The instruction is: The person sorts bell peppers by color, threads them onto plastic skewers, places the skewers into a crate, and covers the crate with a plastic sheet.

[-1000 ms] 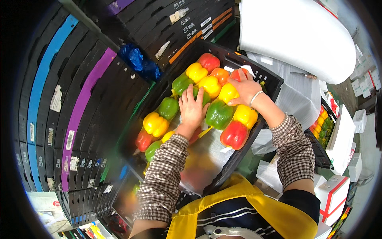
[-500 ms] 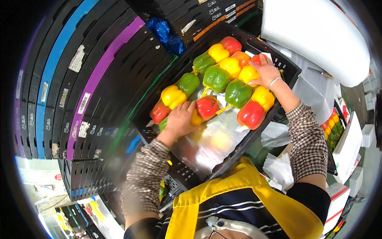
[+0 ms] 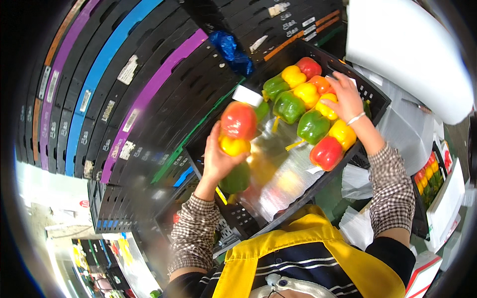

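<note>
As the left hand (image 3: pixel 218 159) lifts clear of the black crate (image 3: pixel 370 94), it carries a wrapped trio of peppers (image 3: pixel 237 149) with it: red on top, yellow in the middle, green at the bottom, fingers curled tight around the pack. Half a second ago that hand was down among the fruit at the near end of the crate; now the pack hangs just left of centre frame, above the crate's left rim and blurred with motion. That leaves the near half of the crate showing only its shiny plastic liner (image 3: pixel 278 174), so one pack is out and the rest sit in the far half.

Over at upper right, the right hand (image 3: pixel 343 97) lies spread and flat on the remaining peppers (image 3: pixel 308 107), palm down on a yellow one, a bracelet at the wrist. It has barely shifted since a moment ago and pinches nothing that I can see. Stacked folded crates (image 3: pixel 124 94) with blue and purple edges fill the upper left, and a big white roll (image 3: pixel 407 49) sits at upper right.
</note>
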{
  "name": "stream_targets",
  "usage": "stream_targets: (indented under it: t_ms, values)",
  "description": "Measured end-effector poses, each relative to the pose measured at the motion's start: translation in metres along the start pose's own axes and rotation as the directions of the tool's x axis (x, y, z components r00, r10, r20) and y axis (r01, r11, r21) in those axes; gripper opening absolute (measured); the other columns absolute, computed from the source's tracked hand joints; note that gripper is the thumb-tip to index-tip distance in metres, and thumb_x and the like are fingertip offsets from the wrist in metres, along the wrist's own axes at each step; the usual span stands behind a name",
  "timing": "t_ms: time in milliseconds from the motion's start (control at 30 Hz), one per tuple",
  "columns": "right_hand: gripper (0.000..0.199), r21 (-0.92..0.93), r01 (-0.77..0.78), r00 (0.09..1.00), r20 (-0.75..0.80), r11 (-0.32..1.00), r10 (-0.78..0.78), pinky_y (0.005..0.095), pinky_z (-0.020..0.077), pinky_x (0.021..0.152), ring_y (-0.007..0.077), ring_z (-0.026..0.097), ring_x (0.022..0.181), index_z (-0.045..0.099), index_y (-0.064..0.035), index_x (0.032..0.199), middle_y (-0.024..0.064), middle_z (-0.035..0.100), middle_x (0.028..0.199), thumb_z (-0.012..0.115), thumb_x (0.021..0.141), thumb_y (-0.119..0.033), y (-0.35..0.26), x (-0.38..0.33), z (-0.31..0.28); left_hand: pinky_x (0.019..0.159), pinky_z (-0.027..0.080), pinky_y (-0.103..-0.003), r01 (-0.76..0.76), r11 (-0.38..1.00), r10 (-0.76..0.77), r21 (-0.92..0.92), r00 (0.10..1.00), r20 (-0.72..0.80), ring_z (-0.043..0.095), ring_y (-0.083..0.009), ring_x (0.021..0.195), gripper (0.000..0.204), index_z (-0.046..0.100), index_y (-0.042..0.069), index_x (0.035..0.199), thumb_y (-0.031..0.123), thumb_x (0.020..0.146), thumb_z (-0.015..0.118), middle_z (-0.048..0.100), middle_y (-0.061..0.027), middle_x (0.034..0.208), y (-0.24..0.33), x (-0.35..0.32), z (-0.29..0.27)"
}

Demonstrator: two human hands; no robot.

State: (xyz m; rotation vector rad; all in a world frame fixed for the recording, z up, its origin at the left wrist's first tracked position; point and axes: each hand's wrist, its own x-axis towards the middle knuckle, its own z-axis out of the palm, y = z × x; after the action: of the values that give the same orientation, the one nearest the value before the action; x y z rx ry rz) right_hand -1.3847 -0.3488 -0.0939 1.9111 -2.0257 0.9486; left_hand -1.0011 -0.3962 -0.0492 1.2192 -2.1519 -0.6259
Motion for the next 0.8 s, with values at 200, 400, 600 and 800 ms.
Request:
stream_targets:
  t_ms: [200,400,600,800]
  values:
    - [0.097,0.764,0.141,0.803,0.284,0.630,-0.524,0.0411,0.0413,0.100,0.0392,0.052,0.114,0.033,-0.0006,0.138,0.0239,0.041,0.135,0.082,0.063,-0.038,-0.167,-0.015,0.003,0.091,0.050,-0.039,0.300,0.553,-0.515,-0.777,0.856,-0.036,0.057,-0.0255,0.106,0.064,0.028,0.006,0.133,0.009,0.084,0.069,0.051,-0.0128,0.120,0.016,-0.017,0.006]
    - [0.096,0.795,0.022,0.334,0.566,0.607,-0.754,0.0371,0.0402,0.102,0.0304,0.051,0.120,0.042,-0.0146,0.140,0.0171,0.043,0.139,0.086,0.056,-0.031,-0.163,0.018,0.033,0.093,0.047,-0.045,0.516,-0.218,-0.606,-0.828,0.594,0.530,0.058,-0.0276,0.105,0.041,0.047,0.005,0.125,0.027,0.092,0.056,0.057,-0.0140,0.116,0.014,-0.071,0.015]
    - [0.058,0.774,-0.011,0.490,0.556,0.634,-0.671,0.0325,0.0479,0.089,0.0240,0.059,0.104,0.061,-0.0078,0.119,0.0103,0.062,0.112,0.075,0.062,-0.004,-0.127,0.067,0.118,0.095,0.045,-0.042,0.436,0.200,-0.614,-0.877,0.754,0.235,0.056,-0.0283,0.105,0.034,0.044,-0.001,0.124,0.009,0.092,0.052,0.054,-0.0152,0.113,0.014,-0.089,0.034]
    - [0.033,0.532,0.221,0.681,0.515,0.817,-0.520,0.0375,0.0453,0.091,0.0314,0.058,0.101,0.065,-0.0066,0.104,0.0125,0.063,0.103,0.072,0.071,-0.010,-0.106,0.064,0.129,0.100,0.038,-0.045,-0.249,0.874,0.142,0.417,0.952,0.270,0.044,-0.0400,0.118,0.084,0.039,0.007,0.136,0.023,0.065,0.081,0.039,-0.0209,0.131,0.008,-0.048,0.032]
